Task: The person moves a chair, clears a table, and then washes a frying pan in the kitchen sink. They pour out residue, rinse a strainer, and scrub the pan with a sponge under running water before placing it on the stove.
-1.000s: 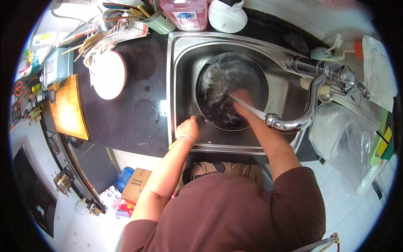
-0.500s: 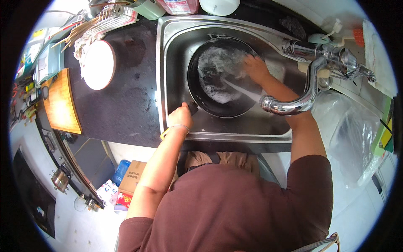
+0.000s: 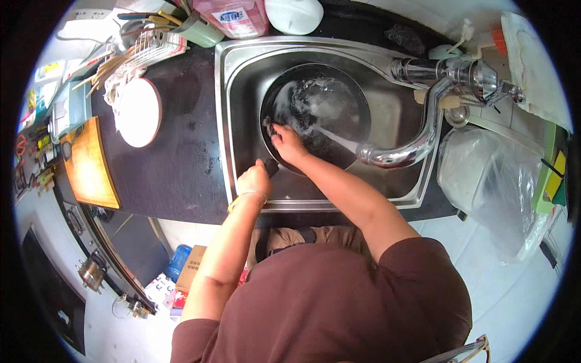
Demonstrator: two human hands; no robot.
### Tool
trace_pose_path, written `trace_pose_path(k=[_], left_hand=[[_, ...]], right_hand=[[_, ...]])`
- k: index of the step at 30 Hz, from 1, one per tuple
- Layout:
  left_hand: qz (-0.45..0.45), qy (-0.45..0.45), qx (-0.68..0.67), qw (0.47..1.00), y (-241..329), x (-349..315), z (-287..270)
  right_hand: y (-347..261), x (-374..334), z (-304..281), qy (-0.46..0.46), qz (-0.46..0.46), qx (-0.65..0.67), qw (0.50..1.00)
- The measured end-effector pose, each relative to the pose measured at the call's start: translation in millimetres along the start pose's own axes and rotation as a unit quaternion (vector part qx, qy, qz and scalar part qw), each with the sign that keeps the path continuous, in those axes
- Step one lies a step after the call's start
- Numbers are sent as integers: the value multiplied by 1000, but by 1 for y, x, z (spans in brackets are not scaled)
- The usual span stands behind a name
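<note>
A black frying pan (image 3: 348,112) lies in the steel sink (image 3: 387,130), holding foamy water. My left hand (image 3: 253,181) is wrapped around the pan's dark handle (image 3: 272,166) at the lower left. Inside the pan, my right hand (image 3: 288,145) is closed against the left wall near the rim. A small dark grey wad (image 3: 268,125) shows at its fingertips, too small and blurred to identify surely. From the chrome faucet (image 3: 393,156) a stream of water (image 3: 336,138) runs into the pan.
On the black counter to the left lie a round white board (image 3: 139,113) and a wooden cutting board (image 3: 91,163). Behind the sink stand a pink bottle (image 3: 233,17), a white container (image 3: 295,15) and a green utensil holder (image 3: 201,30). A clear plastic bag (image 3: 484,175) hangs at right.
My right hand has moved from the pan's right side to its left wall. My left hand keeps hold of the handle. The foam has thinned and shifted, and the whole view has moved slightly.
</note>
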State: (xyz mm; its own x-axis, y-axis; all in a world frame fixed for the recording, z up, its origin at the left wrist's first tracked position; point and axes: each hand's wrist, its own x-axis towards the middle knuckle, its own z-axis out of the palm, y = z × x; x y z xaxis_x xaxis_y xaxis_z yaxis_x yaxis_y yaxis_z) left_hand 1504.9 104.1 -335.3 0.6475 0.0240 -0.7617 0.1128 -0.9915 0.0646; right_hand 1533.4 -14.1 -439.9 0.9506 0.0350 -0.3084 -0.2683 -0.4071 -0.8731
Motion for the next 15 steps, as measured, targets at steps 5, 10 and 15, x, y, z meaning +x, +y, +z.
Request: trace_pose_path(k=[5, 10, 15], left_hand=[[-2, -21, -20, 1000, -1, 2, -3], [1, -22, -19, 1000, -1, 4, 0], [5, -14, -2, 1000, -1, 7, -1]], right_hand=[[18, -42, -87, -229, 19, -228, 946], [55, 30, -129, -60, 13, -487, 871], [19, 84, -62, 41, -28, -339, 939]])
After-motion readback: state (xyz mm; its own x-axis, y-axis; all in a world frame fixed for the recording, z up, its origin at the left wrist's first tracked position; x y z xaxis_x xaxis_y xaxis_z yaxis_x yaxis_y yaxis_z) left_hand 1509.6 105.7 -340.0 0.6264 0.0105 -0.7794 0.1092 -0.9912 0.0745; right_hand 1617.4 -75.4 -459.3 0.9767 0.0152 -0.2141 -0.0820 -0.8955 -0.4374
